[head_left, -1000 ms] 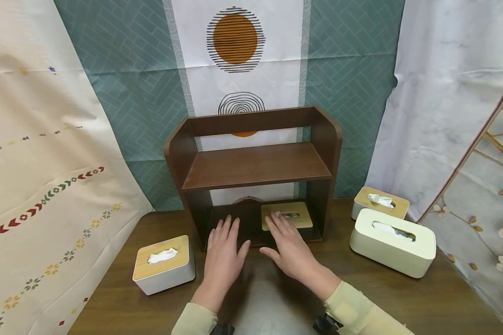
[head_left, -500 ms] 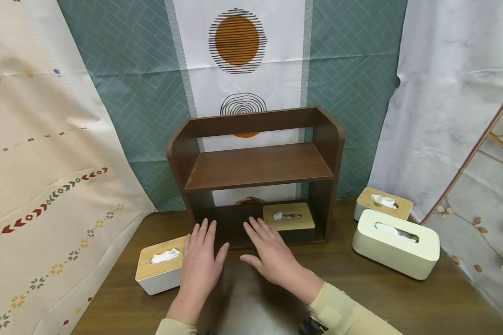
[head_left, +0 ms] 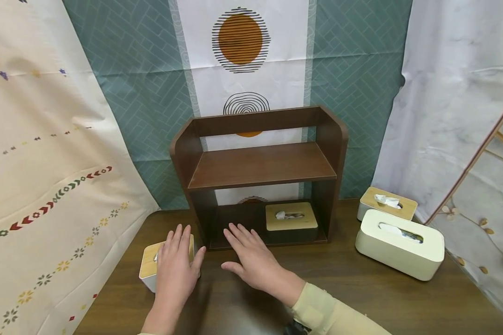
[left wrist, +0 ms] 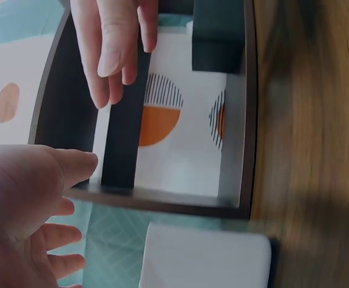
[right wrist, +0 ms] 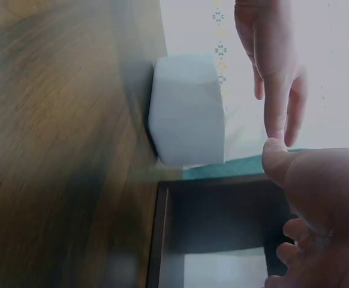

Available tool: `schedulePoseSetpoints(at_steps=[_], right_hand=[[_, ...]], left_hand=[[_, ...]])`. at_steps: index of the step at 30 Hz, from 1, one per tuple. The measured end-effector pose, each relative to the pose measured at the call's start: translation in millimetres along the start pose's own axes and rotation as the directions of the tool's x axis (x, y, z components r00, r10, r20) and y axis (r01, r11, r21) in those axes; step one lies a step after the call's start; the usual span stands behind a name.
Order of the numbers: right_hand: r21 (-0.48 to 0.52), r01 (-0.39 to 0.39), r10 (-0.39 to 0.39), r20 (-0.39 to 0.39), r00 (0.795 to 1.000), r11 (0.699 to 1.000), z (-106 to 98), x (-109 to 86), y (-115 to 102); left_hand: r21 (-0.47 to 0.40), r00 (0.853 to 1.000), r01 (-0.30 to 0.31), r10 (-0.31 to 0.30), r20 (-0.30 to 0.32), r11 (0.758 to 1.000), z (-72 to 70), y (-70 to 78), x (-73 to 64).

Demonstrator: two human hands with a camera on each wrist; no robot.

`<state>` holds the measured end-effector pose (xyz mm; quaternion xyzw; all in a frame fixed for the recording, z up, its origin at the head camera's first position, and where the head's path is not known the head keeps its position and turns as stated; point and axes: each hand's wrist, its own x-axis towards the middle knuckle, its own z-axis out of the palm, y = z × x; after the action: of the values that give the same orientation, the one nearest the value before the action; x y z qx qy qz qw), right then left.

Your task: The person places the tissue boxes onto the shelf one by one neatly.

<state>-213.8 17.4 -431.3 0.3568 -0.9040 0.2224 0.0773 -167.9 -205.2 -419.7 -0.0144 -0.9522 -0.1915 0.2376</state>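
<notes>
In the head view my left hand (head_left: 177, 267), fingers straight, hovers over the tissue box (head_left: 148, 263) with a wooden lid and white body at the left. That box also shows as a white block (left wrist: 204, 258) in the left wrist view. My right hand (head_left: 257, 260) is held out flat, holding nothing, in front of the lower left of the brown two-tier shelf (head_left: 261, 165). Inside the shelf's lower tier, at the right, stands another wooden-lidded tissue box (head_left: 291, 216), its body in shadow. Neither hand grips anything.
On the table (head_left: 339, 288) at the right stands a long cream tissue box (head_left: 400, 251). A wooden-lidded tissue box (head_left: 387, 202) sits just behind it. Patterned cloths (head_left: 151, 93) hang behind and along both sides.
Both hands have moved left, away from the tissue box in the shelf, which the right hand earlier overlapped. The left hand now covers part of the left tissue box.
</notes>
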Motion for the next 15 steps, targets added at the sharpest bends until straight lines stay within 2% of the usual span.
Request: schedulePoseSetpoints(at_steps=[3,10,15], right_hand=[[0.0,0.008,-0.008,0.004,1.0,1.0,2,2.4,-5],[-0.01,0.021,-0.021,0.021,1.0,1.0,7,7.8,-15],[-0.007,0.029,-0.029,0.04,0.999,1.0,15,11.3,-21]], left_hand=[[0.005,1.0,0.001,-0.001,-0.007,1.0,-5.3,-8.1,-2.4],[0.017,0.998,-0.011,0.012,-0.066,1.0,-13.1,-27.7,-8.6],[0.026,0.997,0.006,-0.004,-0.08,1.0,-17.4,-40.3,-13.7]])
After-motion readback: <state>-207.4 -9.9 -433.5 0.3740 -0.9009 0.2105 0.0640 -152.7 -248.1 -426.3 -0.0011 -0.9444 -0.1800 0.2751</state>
